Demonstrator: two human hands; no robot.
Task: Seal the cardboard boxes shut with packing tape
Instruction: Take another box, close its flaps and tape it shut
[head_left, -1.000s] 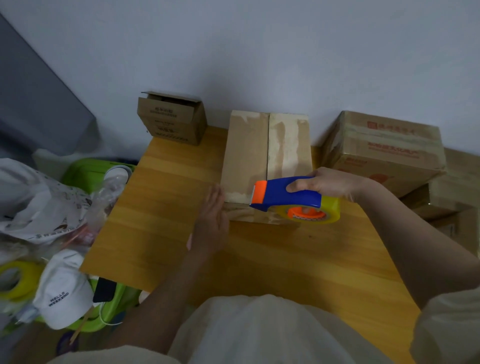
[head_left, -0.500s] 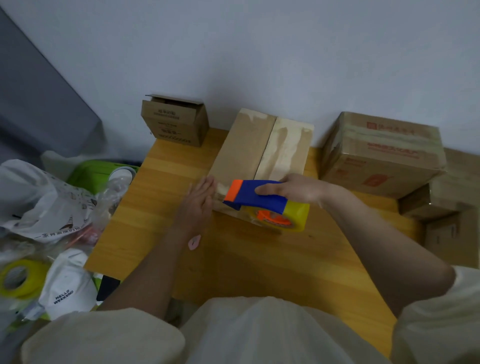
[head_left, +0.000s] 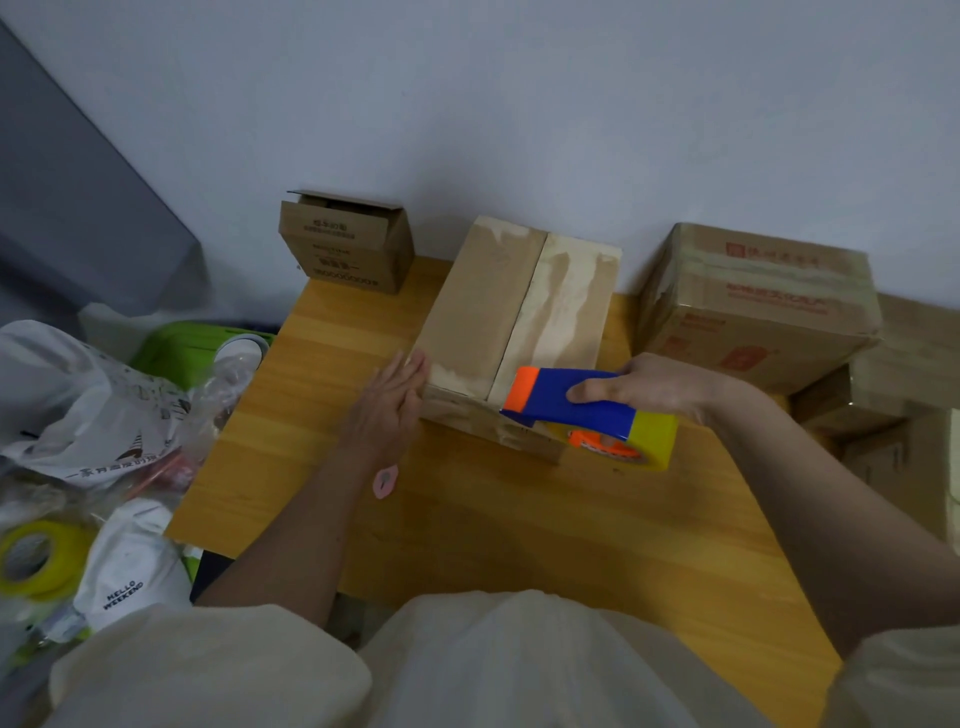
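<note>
On wood table: rect cardboard box, glossy tape dispenser.

Head view. Wooden table against a pale wall. Long cardboard box lies centre, its 2 top flaps closed with the seam running away from the camera. Left hand flat, fingers straight, pressed to the box's near-left corner. Right hand wrapped around a blue-and-orange tape dispenser carrying a yellow roll, held at the near end of the seam. Small open box at rear left; taped box at right.
</note>
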